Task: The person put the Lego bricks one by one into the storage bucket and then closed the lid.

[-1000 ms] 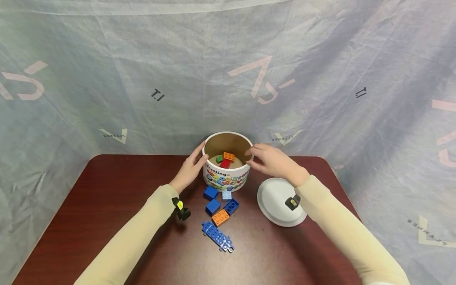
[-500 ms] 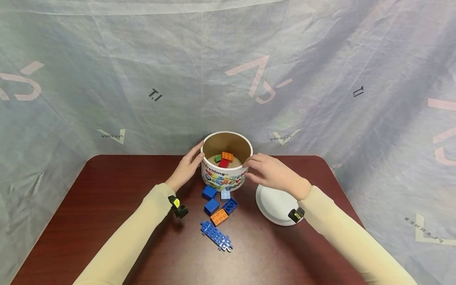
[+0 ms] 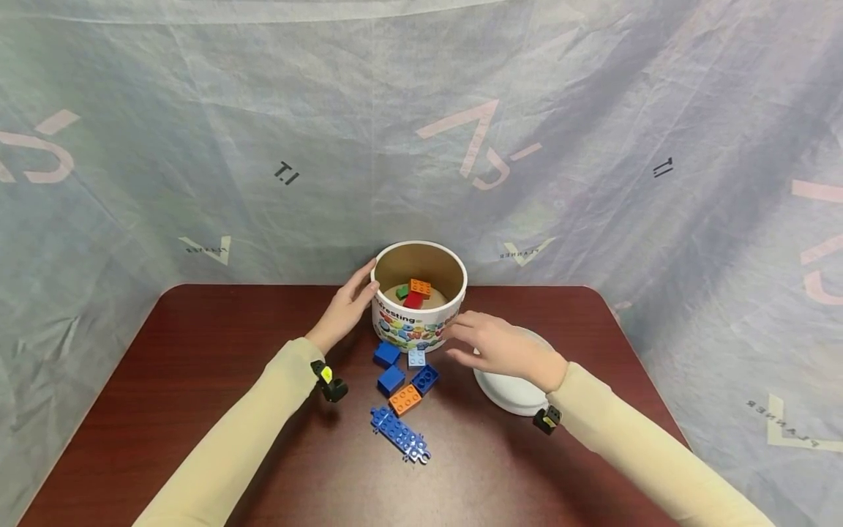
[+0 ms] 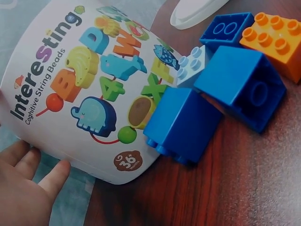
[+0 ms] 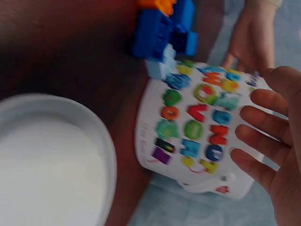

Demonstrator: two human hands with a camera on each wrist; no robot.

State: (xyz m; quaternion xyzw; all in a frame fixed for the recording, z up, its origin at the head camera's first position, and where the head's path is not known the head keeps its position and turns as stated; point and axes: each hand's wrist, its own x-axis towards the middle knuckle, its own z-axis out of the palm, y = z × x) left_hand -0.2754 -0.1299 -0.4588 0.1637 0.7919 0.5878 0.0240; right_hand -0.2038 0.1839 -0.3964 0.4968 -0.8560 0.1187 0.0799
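A white printed bucket [image 3: 410,331] stands at the table's back with its top uncovered. Orange [image 3: 421,287], red [image 3: 413,301] and green [image 3: 402,292] toy bricks lie inside. My left hand [image 3: 341,313] rests against the bucket's left side, its fingers fairly straight near the rim. To the bucket's right, my right hand [image 3: 503,345] hovers with loosely spread fingers, holding nothing; the right wrist view shows the same hand [image 5: 282,136] beside the printed wall. In front sit blue bricks [image 3: 391,380], a light blue brick [image 3: 416,358], an orange brick [image 3: 405,400] and a long blue brick base [image 3: 399,435].
A white round lid [image 3: 510,395] lies on the table partly under my right hand and forearm. The dark red table [image 3: 217,351] ends at a grey cloth [image 3: 316,132] hanging close behind the bucket.
My right hand has come away from the bucket's right rim, moving down and toward me, over the lid. My left hand stays at the bucket, and the bricks lie unchanged.
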